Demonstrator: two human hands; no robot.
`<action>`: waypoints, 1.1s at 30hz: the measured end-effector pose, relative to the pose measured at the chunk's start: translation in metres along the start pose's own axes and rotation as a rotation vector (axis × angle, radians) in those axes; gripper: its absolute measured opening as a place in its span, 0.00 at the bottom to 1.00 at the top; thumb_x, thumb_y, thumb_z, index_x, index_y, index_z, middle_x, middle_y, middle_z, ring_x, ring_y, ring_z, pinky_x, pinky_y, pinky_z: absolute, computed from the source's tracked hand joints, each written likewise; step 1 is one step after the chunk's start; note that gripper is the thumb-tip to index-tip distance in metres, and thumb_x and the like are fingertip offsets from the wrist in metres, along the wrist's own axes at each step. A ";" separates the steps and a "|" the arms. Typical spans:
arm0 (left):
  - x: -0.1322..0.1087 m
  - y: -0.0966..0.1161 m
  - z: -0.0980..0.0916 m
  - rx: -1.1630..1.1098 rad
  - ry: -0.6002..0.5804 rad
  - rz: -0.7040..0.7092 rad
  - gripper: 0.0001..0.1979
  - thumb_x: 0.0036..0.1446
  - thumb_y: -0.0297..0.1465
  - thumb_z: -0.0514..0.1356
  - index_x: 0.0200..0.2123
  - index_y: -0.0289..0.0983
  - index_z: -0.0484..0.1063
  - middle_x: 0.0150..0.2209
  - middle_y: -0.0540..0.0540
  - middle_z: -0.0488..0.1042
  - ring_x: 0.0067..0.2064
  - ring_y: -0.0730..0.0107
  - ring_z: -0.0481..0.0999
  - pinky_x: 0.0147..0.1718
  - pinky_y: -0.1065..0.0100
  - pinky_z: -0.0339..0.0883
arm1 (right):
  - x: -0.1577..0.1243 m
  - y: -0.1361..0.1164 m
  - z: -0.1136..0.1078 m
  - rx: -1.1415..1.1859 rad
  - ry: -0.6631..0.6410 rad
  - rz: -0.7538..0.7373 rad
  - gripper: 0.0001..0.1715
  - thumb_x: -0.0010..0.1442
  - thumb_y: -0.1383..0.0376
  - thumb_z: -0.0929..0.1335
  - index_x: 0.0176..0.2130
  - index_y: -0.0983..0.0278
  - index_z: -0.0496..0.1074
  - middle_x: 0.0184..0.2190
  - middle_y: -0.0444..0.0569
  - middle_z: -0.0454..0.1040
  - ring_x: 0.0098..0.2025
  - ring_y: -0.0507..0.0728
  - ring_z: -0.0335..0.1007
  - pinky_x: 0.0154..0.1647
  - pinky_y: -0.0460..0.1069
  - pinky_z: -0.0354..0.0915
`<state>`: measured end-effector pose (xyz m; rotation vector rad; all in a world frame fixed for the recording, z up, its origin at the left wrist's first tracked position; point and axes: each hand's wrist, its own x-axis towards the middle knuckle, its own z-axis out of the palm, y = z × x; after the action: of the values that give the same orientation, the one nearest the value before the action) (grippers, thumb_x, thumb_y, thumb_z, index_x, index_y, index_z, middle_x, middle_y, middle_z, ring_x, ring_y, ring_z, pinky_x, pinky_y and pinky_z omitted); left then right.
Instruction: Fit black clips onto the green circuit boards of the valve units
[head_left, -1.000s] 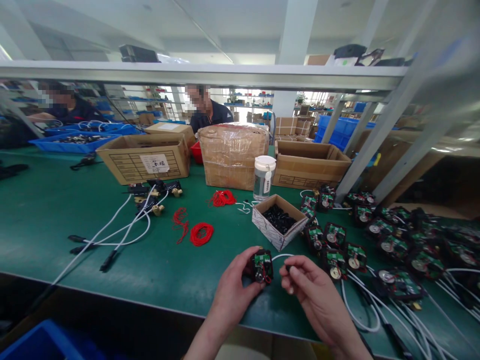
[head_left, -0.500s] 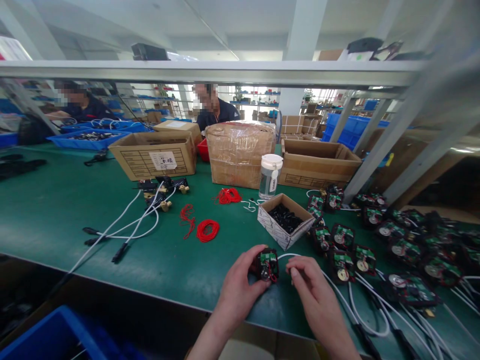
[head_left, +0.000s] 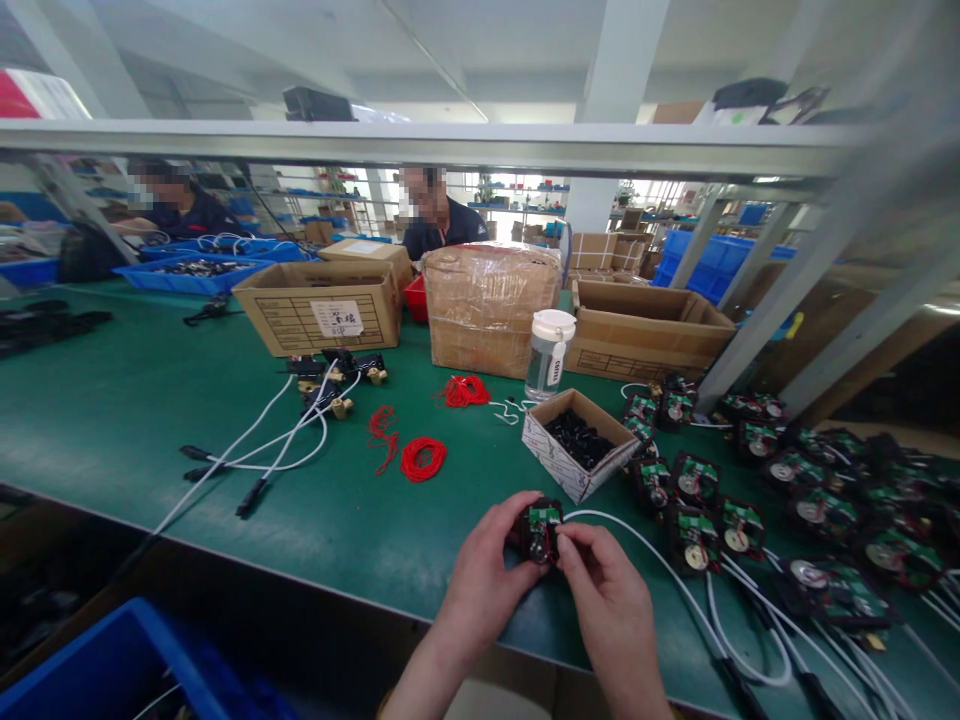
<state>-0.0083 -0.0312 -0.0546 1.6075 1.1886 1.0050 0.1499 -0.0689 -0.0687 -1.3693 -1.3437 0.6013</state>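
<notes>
Near the front edge of the green bench, my left hand [head_left: 491,565] grips a small black housing with a green circuit board [head_left: 541,528] by its left side, thumb below and fingers above. A white cable [head_left: 611,517] runs from the housing's right side and curves toward the front right. At the housing's right edge, close to its red wires, my right hand [head_left: 604,580] has thumb and forefinger pinched together. Whatever sits between those fingertips is too small to make out. Just behind stands an open carton of small black parts [head_left: 576,440].
Several similar circuit-board units [head_left: 694,540] with white cables crowd the right side. Red wire bundles [head_left: 423,459], cabled brass-fitted parts [head_left: 330,390], a clear bottle [head_left: 550,355] and cardboard boxes [head_left: 491,310] stand beyond. A metal post [head_left: 780,300] rises at right. Two people sit across the bench.
My right hand has moved left to the housing and pinched at its right edge; before, it was a little apart from it. The view has shifted slightly. My left hand still holds the housing.
</notes>
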 end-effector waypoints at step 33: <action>0.002 0.002 -0.002 -0.027 -0.005 0.027 0.32 0.50 0.22 0.67 0.59 0.48 0.74 0.55 0.50 0.79 0.52 0.62 0.79 0.56 0.62 0.71 | -0.007 -0.008 0.027 0.057 0.188 0.139 0.21 0.68 0.47 0.67 0.43 0.62 0.72 0.38 0.49 0.76 0.38 0.60 0.73 0.39 0.51 0.68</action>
<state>-0.0090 -0.0292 -0.0518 1.6083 1.1479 1.0290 0.1213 -0.0677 -0.0715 -1.4434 -1.0810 0.5834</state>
